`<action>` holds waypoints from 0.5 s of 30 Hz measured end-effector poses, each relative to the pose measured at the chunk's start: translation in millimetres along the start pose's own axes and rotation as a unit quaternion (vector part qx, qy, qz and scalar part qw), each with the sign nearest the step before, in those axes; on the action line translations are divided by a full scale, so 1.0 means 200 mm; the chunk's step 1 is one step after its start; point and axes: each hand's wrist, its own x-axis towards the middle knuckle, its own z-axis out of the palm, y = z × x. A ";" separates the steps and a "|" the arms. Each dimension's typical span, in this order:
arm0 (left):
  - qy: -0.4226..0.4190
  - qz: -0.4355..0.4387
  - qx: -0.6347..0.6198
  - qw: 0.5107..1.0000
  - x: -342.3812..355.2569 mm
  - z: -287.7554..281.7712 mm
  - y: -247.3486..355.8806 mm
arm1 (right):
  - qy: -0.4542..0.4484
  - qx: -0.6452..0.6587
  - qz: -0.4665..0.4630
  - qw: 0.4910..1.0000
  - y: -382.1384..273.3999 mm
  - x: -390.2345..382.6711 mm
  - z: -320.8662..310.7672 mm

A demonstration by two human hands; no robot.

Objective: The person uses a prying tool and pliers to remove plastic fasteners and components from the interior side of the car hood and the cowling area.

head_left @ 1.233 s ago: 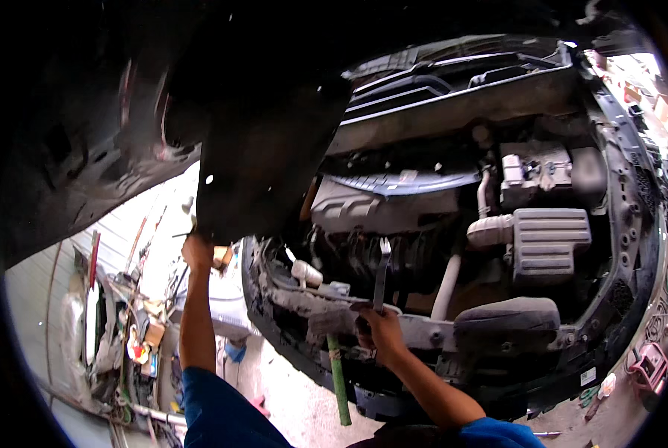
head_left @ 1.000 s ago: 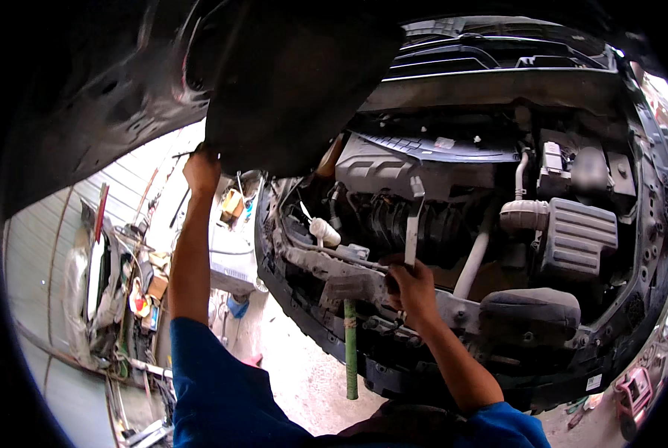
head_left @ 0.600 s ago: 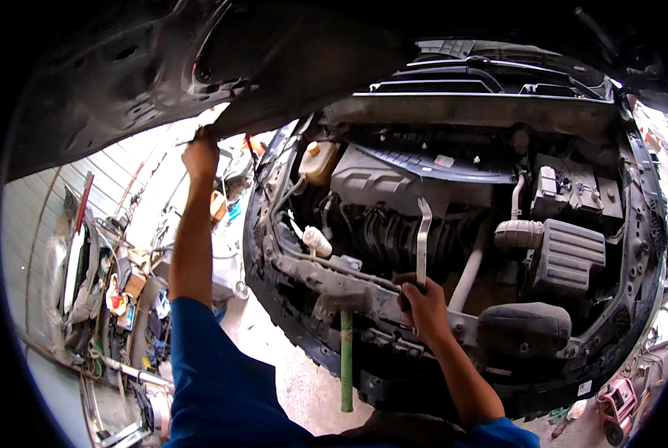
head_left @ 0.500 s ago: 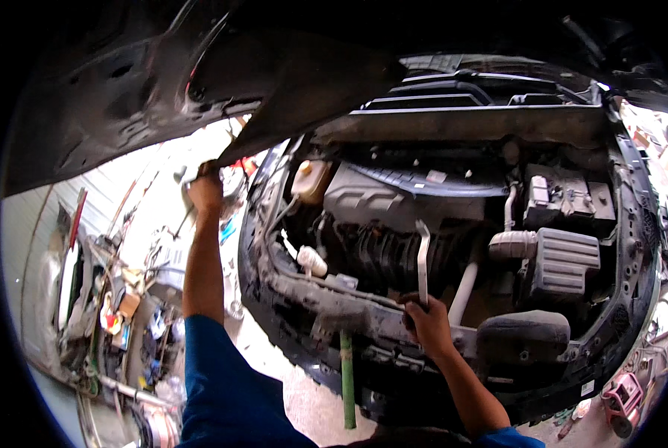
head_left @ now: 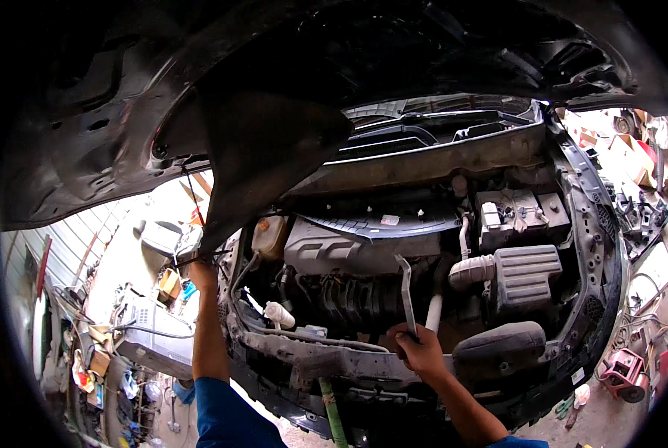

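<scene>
I look into an open car engine bay (head_left: pixel 393 284) under a raised dark hood (head_left: pixel 222 104). My left hand (head_left: pixel 201 270) reaches up and grips the lower edge of the hood at the left. My right hand (head_left: pixel 417 351) is closed around the lower end of a grey metal prop rod (head_left: pixel 406 291), which stands almost upright above the front crossmember (head_left: pixel 326 360). A black engine cover (head_left: pixel 349 250) and a battery (head_left: pixel 520 213) lie behind the rod.
A green pole (head_left: pixel 332 411) hangs below the car's front. An air filter box (head_left: pixel 524 275) sits at the right of the bay. Workshop clutter, boxes and tools (head_left: pixel 132 336) lie on the ground at the left; a red device (head_left: pixel 623 369) stands at the lower right.
The hood has risen higher with my left hand pushing it. My right hand has kept its grip on the prop rod, which now stands more upright.
</scene>
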 end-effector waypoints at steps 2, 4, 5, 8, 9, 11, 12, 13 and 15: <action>-0.013 0.025 -0.004 1.000 -0.03 -0.04 0.00 | -0.003 -0.010 0.006 1.000 0.01 -0.04 0.00; -0.020 0.016 0.007 1.000 -0.07 -0.07 0.01 | 0.009 -0.014 0.034 0.999 0.00 -0.06 0.00; -0.017 0.009 0.017 1.000 -0.09 -0.09 0.02 | 0.011 -0.055 -0.033 0.998 -0.01 -0.06 0.00; -0.015 0.006 0.034 0.999 -0.11 -0.14 0.07 | 0.032 -0.186 -0.098 0.977 -0.15 0.01 0.00; 0.018 0.012 0.005 1.000 -0.11 -0.15 0.09 | 0.037 -0.244 -0.179 0.952 -0.24 0.04 -0.01; 0.012 0.009 0.015 1.000 -0.09 -0.18 0.13 | 0.041 -0.328 -0.325 0.886 -0.44 0.17 -0.01; -0.003 -0.004 0.010 1.000 -0.08 -0.19 0.14 | 0.079 -0.407 -0.464 0.783 -0.57 0.27 0.02; 0.002 -0.004 -0.002 1.000 -0.06 -0.20 0.15 | 0.051 -0.456 -0.378 0.804 -0.68 0.30 0.03; -0.018 -0.010 0.033 0.999 -0.01 -0.21 0.16 | 0.076 -0.554 -0.423 0.713 -0.92 0.43 0.11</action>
